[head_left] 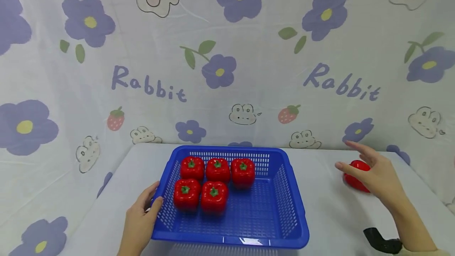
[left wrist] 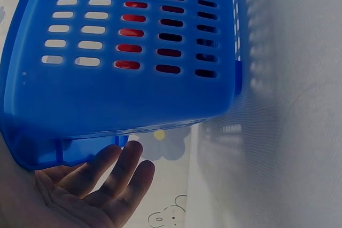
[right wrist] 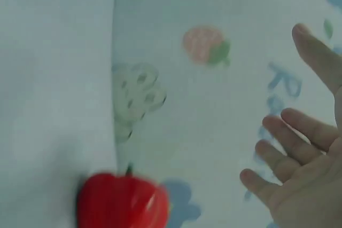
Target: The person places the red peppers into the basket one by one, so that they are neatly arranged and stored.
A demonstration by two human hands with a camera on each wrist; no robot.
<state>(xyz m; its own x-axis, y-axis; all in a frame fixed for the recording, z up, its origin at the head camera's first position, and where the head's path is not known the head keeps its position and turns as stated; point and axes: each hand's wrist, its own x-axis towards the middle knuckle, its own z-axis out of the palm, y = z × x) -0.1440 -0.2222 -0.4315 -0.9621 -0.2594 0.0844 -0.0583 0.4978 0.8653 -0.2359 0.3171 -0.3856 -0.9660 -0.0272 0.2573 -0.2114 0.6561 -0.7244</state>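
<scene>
A blue plastic basket (head_left: 250, 218) stands on the white table, with several red bell peppers (head_left: 214, 196) in its left and back part. My left hand (head_left: 140, 212) holds the basket's left rim; in the left wrist view its fingers (left wrist: 125, 172) reach under the rim, and the thumb is hidden there. On the right, my right hand (head_left: 378, 173) hovers with thumb and fingers spread. Another red bell pepper (head_left: 358, 166) lies beneath it on the table, partly covered by the hand in the head view. In the right wrist view this pepper (right wrist: 123, 201) stands apart from the fingers.
Behind the table (head_left: 327, 200) hangs a white cloth (head_left: 263, 50) printed with purple flowers, rabbits and strawberries. A black strap end (head_left: 382, 242) sticks out beside the right wrist.
</scene>
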